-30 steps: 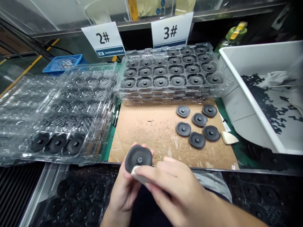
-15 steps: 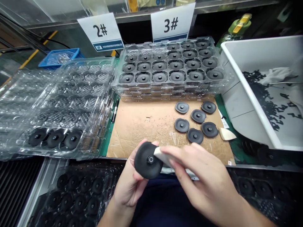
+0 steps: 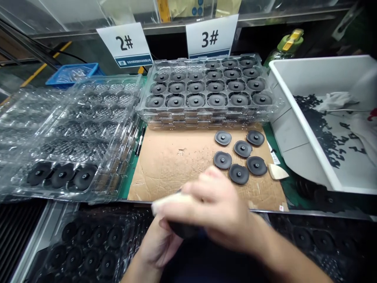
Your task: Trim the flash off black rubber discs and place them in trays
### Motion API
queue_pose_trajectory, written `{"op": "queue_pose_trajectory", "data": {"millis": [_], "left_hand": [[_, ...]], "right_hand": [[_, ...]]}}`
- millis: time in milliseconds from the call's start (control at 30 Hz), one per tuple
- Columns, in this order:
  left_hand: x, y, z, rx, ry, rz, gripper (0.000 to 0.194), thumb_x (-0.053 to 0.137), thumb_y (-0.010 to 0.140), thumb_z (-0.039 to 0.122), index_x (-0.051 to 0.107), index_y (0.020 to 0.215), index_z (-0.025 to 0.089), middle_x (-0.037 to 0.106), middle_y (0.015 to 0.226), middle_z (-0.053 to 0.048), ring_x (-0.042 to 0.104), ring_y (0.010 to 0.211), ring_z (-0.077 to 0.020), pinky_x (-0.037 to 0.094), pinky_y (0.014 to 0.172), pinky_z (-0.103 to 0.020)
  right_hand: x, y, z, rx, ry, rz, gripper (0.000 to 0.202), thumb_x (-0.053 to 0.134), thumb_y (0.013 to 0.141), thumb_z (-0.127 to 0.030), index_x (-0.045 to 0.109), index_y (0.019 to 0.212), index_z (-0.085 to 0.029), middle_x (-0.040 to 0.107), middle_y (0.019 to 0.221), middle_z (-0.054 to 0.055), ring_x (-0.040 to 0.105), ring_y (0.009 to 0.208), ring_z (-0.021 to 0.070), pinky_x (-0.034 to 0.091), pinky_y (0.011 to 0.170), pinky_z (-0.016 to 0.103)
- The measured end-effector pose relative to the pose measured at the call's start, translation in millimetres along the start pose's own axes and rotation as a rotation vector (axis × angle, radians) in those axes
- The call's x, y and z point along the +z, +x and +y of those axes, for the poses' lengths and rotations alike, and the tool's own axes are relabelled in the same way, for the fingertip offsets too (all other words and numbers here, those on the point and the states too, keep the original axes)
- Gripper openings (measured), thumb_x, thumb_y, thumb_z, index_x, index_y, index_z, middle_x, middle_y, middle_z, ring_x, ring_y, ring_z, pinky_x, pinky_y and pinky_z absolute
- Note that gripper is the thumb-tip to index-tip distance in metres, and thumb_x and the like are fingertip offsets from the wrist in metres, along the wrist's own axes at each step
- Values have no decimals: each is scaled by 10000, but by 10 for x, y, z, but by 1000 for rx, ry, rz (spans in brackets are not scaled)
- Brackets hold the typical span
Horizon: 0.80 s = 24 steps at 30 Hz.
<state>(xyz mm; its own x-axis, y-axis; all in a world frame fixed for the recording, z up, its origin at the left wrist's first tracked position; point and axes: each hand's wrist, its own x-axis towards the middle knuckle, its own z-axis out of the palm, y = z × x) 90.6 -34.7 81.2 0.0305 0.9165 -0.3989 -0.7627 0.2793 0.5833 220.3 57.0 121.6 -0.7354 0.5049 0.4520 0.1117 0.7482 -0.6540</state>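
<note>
Near the table's front edge, my left hand (image 3: 160, 239) holds a round black part (image 3: 184, 230), mostly covered by the other hand. My right hand (image 3: 215, 204), blurred by motion, grips a pale wedge-shaped pad (image 3: 171, 201) and lies across the top of that part. Several similar black discs (image 3: 238, 174) with small central studs rest on the cardboard sheet (image 3: 165, 165), right of its middle. A second pale pad (image 3: 277, 171) sits at the sheet's right edge.
Behind the cardboard stands a stack of clear trays (image 3: 206, 112) bearing black discs. More clear trays (image 3: 79, 129) are at left, near a blue basket (image 3: 55, 80). A white bin (image 3: 303, 129) with small black pieces stands at right. A marker (image 3: 140, 141) lies left of the cardboard.
My right hand has moved left with the pale pad, across the black part, now covering most of it. The view has shifted slightly.
</note>
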Motion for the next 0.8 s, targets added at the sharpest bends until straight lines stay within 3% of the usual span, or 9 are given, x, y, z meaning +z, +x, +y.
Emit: {"op": "queue_pose_trajectory", "data": {"millis": [100, 133, 267, 367, 500, 600, 700, 800], "left_hand": [[-51, -28, 2, -91, -131, -72, 469, 684, 672, 394, 609, 1109, 243, 672, 1112, -35, 647, 958, -225, 525, 825, -277], [-70, -38, 12, -114, -174, -93, 481, 682, 667, 396, 602, 1121, 259, 665, 1131, -38, 643, 972, -234, 521, 830, -279], [-151, -68, 60, -113, -279, -154, 436, 637, 695, 416, 613, 1110, 285, 653, 1151, -32, 602, 1043, -270, 500, 877, -313], [-220, -72, 81, -94, -323, -188, 459, 555, 735, 487, 582, 1151, 296, 640, 1165, -19, 598, 1049, -273, 507, 870, -316], [-314, -54, 85, -7, -266, -215, 472, 378, 815, 553, 458, 1246, 376, 612, 1187, 7, 649, 955, -215, 542, 755, -262], [-391, -23, 85, 254, 108, -152, 641, 490, 789, 516, 202, 1355, 424, 568, 1214, -22, 636, 954, -194, 516, 825, -329], [-463, 17, 107, 556, 732, -54, 989, 676, 722, 261, -50, 1386, 367, 525, 1221, -73, 537, 1102, -223, 419, 964, -441], [-506, 41, 150, 695, 1068, -74, 1085, 674, 690, 86, -132, 1374, 328, 505, 1222, -105, 517, 1118, -227, 425, 951, -460]], "right_hand": [[158, -23, 428, 354, 158, 136, 296, 414, 918, -214, 565, 1168, -263, 639, 989, 15, 573, 831, 134, 429, 731, 271], [241, -47, 595, 452, 184, 119, 307, 437, 904, -216, 551, 1185, -269, 631, 1044, 17, 580, 877, 145, 450, 746, 273], [625, -207, 1033, 498, 161, 15, 309, 528, 815, -165, 637, 1080, -282, 601, 1140, 34, 557, 1024, 213, 437, 873, 362], [760, -314, 999, 554, 140, 78, 341, 489, 837, -177, 589, 1153, -257, 482, 1285, 68, 464, 1151, 238, 388, 937, 400], [654, -370, 741, 676, 169, 166, 260, 469, 872, -216, 579, 1108, -222, 585, 1087, 75, 572, 865, 179, 467, 728, 311], [544, -406, 590, 747, 223, 176, 128, 543, 846, -254, 591, 950, -198, 632, 841, 39, 572, 699, 150, 457, 591, 251], [471, -432, 484, 779, 280, 153, 140, 587, 825, -292, 575, 733, -188, 603, 635, -1, 558, 586, 128, 442, 528, 218], [413, -407, 359, 757, 330, 139, 189, 565, 846, -299, 611, 691, -200, 618, 653, -7, 573, 626, 117, 458, 591, 207]]}}
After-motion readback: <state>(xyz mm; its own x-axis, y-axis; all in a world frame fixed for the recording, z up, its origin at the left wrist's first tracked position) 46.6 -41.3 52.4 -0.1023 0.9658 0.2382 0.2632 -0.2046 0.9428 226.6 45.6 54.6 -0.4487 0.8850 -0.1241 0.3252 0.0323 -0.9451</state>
